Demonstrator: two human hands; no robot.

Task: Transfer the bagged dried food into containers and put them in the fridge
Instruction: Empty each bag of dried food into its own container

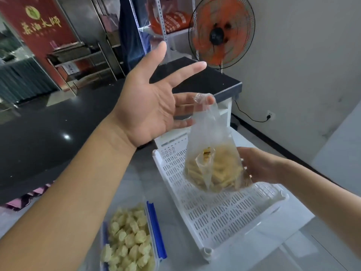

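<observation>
A clear plastic bag (214, 165) of pale yellow dried strips hangs in the air above a white perforated crate (230, 218). My right hand (259, 165) cups the bag's full bottom from the right side. My left hand (152, 102) is raised, palm up, fingers spread; the bag's twisted top is caught at the tips of its lower fingers. At the bottom of the view stands a clear container (129, 243) with blue clips, filled with pale yellow dried pieces and without a lid.
A black counter (58, 122) runs along the left. Behind the crate is a dark-topped white cabinet (214, 81) with an orange standing fan (221, 34) beside it. A cable runs to a wall socket (270, 115). Metal shelving stands at the back.
</observation>
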